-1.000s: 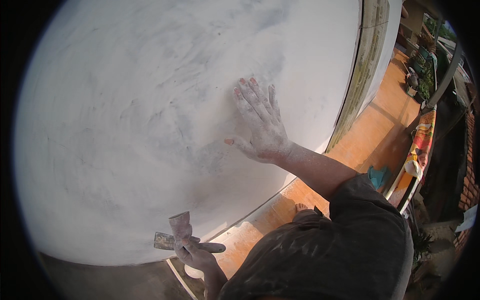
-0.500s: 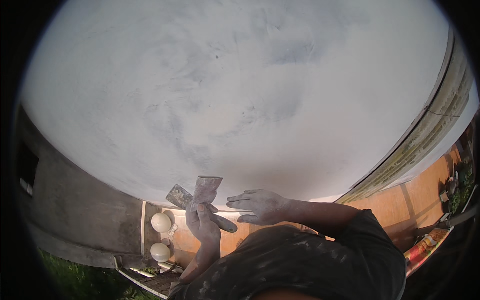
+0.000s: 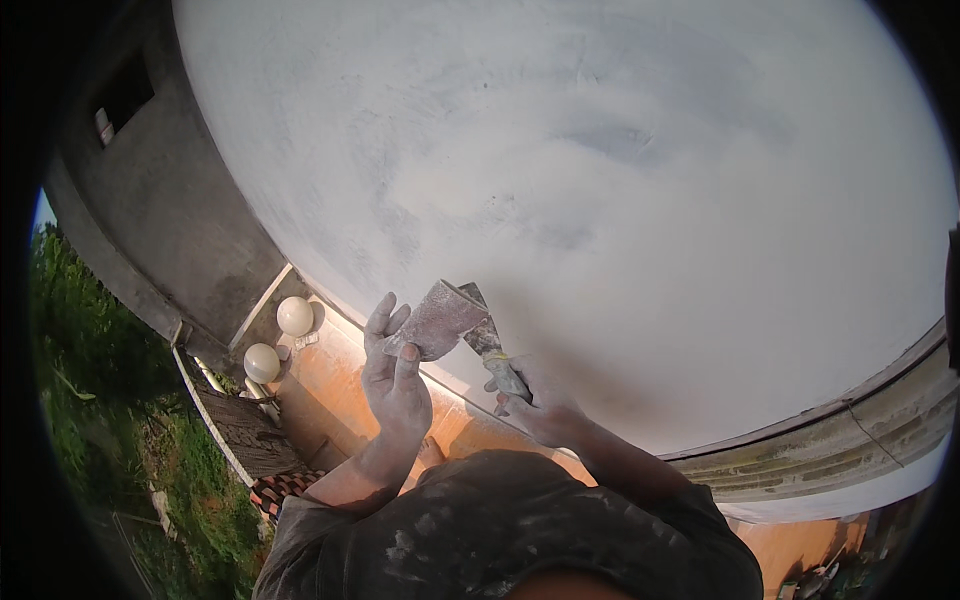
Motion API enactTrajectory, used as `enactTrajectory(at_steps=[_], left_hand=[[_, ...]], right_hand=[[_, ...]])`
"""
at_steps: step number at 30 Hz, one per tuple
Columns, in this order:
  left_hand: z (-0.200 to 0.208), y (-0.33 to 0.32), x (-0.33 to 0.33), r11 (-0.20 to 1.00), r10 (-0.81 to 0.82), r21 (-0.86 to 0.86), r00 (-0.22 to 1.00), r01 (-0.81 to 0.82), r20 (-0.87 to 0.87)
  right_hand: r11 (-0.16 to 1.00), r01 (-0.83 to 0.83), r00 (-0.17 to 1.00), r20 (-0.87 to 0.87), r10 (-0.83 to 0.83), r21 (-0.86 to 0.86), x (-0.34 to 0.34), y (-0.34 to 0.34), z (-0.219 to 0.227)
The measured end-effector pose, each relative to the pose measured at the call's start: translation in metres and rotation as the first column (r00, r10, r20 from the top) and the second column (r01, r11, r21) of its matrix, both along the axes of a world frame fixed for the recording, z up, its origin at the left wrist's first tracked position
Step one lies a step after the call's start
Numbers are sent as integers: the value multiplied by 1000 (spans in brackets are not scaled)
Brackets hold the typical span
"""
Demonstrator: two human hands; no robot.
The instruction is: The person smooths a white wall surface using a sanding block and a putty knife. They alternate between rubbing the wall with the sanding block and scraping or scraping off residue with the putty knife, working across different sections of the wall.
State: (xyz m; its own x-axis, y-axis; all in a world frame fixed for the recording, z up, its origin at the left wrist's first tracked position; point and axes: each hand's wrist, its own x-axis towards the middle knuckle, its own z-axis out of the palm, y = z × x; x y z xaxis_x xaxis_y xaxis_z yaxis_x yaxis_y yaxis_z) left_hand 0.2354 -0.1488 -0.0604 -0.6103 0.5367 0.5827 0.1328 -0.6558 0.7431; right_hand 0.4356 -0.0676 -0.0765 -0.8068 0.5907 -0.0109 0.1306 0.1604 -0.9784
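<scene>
A dusty, curled piece of sandpaper (image 3: 438,322) is pinched between the thumb and fingers of my left hand (image 3: 398,392), which is coated in white powder. My right hand (image 3: 546,408) is wrapped around the handle of a putty knife (image 3: 484,336). Its stained metal blade points up and to the left, and its tip lies against or just behind the sandpaper's right edge. Both tools are in front of a large white plastered wall (image 3: 700,230) with greyish smears. From this view I cannot tell whether either one touches the wall.
A grey wall (image 3: 190,220) with a dark opening stands at the left. Two round white globes (image 3: 295,316) are low beside it, above an orange floor (image 3: 325,400). Greenery (image 3: 100,330) lies beyond a railing. A weathered ledge (image 3: 800,460) runs along the wall's lower right.
The putty knife has passed from my left hand to my right, which was empty with fingers stretched. The sandpaper stays in my left hand. The view has turned, showing more of the left side.
</scene>
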Motion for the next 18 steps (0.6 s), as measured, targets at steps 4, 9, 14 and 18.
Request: enactTrajectory(at_steps=[4,9,14,18], left_hand=[[19,-12,-24,995,62,66,977,-76,203],[1,15,-32,990,108,56,951,-129,289],[11,88,-54,911,410,145,883,-385,-230],[51,128,-44,818,514,35,703,-574,-491]], right_hand=[[992,112,981,-154,-119,-51,30,-4,-5],[957,288,902,-324,-285,-40,72,-8,4],[884,465,826,-374,-421,33,111,-2,26],[857,509,785,-452,-424,79,128,0,33]])
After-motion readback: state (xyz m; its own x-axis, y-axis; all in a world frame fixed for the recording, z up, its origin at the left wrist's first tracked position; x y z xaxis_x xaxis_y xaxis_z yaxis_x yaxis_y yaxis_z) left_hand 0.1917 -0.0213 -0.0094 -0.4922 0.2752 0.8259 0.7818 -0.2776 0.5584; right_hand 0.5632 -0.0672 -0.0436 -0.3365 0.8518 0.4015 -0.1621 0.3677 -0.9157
